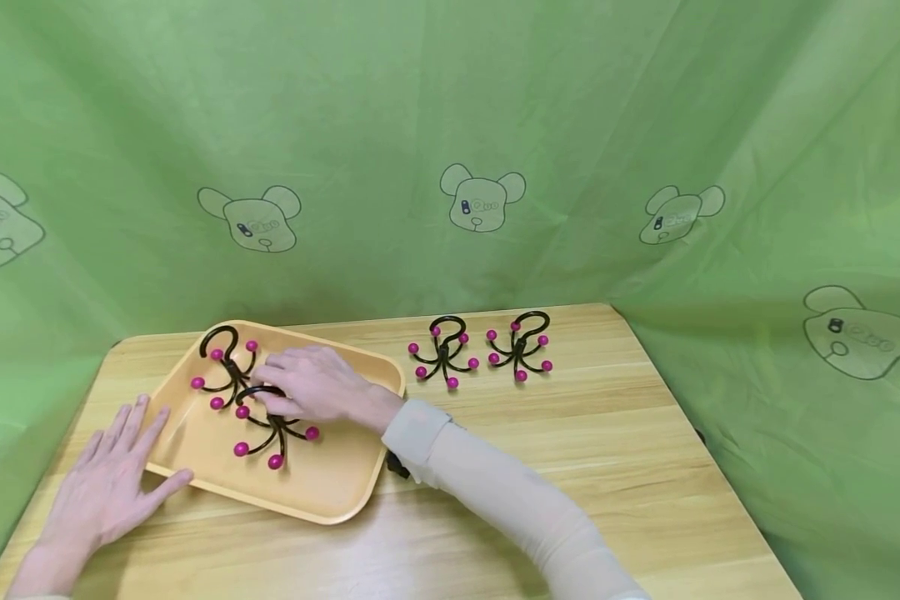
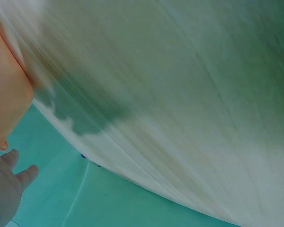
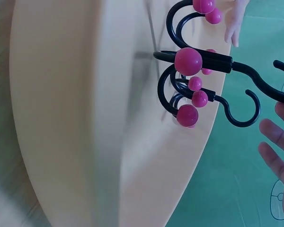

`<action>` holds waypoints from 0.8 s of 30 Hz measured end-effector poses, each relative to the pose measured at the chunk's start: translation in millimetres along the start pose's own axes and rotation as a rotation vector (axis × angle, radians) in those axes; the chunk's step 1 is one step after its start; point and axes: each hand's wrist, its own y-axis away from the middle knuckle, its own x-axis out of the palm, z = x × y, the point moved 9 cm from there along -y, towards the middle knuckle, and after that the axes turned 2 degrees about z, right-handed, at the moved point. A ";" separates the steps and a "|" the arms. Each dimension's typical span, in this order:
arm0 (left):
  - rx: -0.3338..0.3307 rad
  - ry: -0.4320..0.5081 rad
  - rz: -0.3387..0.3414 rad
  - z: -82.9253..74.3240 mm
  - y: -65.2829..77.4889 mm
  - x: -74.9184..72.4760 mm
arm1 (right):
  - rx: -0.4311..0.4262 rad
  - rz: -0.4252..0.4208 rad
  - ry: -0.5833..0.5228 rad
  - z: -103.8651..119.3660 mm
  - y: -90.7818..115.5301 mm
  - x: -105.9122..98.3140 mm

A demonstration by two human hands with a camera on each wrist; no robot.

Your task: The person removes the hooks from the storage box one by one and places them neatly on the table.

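Observation:
Two black multi-prong hook hangers with pink ball tips stand in the orange-beige tray (image 1: pixel 330 492). My right hand (image 1: pixel 311 383) is over the nearer hanger (image 1: pixel 276 425), overlapping its upper stem in the head view. In the right wrist view my right hand's fingers (image 3: pixel 277 135) are spread and fairly straight, right at that hanger's curved hook (image 3: pixel 255 78). Behind it stands the other hanger (image 1: pixel 232 371), towards the tray's far left corner. Fingers outstretched, my left hand (image 1: pixel 105 483) lies at the tray's left end, the thumb along its front rim.
Two similar hangers, one (image 1: pixel 444 354) at the middle back and another (image 1: pixel 521 346) to its right, stand on the wooden table (image 1: pixel 570 450). A green curtain (image 1: pixel 390 125) with mouse-like bear heads hangs behind and at the sides.

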 end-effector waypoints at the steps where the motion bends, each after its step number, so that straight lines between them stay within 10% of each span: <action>1: 0.001 -0.001 -0.001 0.4 -0.1 -0.1 | -0.001 -0.001 0.004 -0.1 0.4 -1.2; 24: 0.011 -0.003 -0.013 0.4 -1.0 -3.1 | -0.016 -0.083 -0.066 -15.2 31.5 -39.1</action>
